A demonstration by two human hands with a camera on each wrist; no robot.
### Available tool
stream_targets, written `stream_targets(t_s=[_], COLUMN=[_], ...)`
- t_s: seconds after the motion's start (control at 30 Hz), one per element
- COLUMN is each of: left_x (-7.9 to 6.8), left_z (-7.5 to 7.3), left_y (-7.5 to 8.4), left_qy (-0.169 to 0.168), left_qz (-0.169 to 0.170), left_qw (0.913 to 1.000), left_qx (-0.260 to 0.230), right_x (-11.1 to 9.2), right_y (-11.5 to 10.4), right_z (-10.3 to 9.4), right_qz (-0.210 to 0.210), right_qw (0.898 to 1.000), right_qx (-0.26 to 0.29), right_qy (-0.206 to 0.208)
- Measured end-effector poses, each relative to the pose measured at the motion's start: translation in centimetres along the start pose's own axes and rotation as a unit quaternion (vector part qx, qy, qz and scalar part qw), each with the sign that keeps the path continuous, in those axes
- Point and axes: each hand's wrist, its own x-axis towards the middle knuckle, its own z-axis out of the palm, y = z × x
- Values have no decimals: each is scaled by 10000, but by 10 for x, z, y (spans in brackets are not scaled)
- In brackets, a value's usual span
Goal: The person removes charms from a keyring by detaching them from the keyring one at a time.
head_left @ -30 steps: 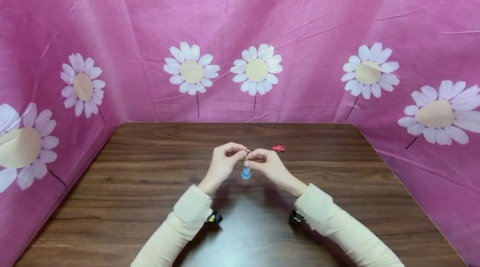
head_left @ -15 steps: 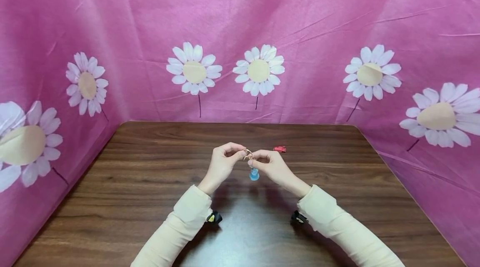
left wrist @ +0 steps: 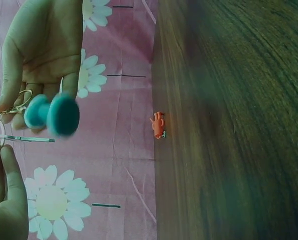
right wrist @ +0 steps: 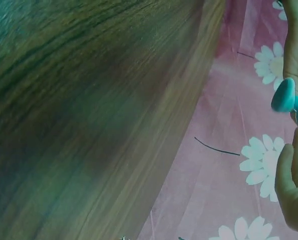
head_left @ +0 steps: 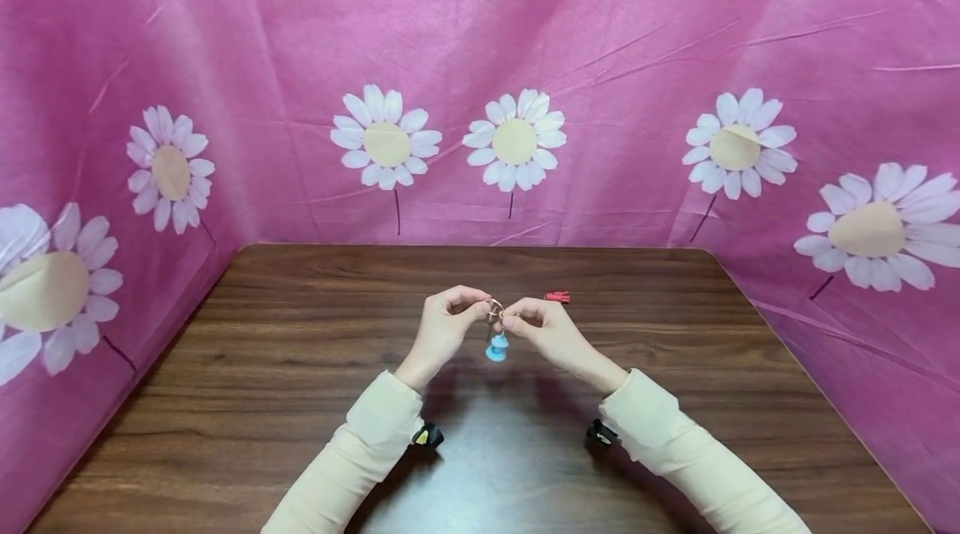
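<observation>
My left hand (head_left: 444, 332) pinches a gold-coloured key ring (head_left: 496, 303) between thumb and fingertips. From the ring hangs a thin metal key (left wrist: 28, 139), seen edge-on in the left wrist view. My right hand (head_left: 546, 327) faces it from the other side, its thumb and fingertip pinching a small gold clasp (left wrist: 8, 111) close to the ring. Below the fingertips dangles a blue spool-shaped charm (head_left: 497, 348) with a wide flared end, also in the right wrist view as a blurred blue charm (right wrist: 285, 95). Whether clasp and ring are linked, I cannot tell.
A small red charm (head_left: 557, 296) with finger-like ends lies on the brown wooden table (head_left: 300, 334), beyond my right hand. Pink cloth (head_left: 615, 17) printed with daisies encloses the table at the back and sides.
The blue charm has swung right, then back left. My right fingertips have shifted slightly rightward, so more of the ring and the hanging key shows. My left hand stays nearly still.
</observation>
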Motion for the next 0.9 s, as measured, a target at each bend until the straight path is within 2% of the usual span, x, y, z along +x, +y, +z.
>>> stream_targets(t_s=[0.27, 0.5, 0.63, 0.77, 0.9], left_x=[-3, -11, -13, -13, -13], left_z=[2, 6, 8, 9, 11], left_y=[1, 27, 29, 28, 28], left_qy=[28, -29, -60, -204, -408], left_qz=[-33, 78, 7, -23, -165], left_qw=[9999, 9994, 9988, 9984, 9976], left_qx=[145, 344, 483, 523, 539], right_x=[-3, -3, -5, -6, -7], right_y=[-7, -13, -16, -20, -22], right_z=[-4, -9, -11, -11, -12], right_qz=[141, 36, -17, -17, 118], right_qw=[9993, 9964, 9945, 9942, 9963], right_qx=[-322, -783, -987, -1013, -791], right_qy=[134, 330, 359, 366, 308])
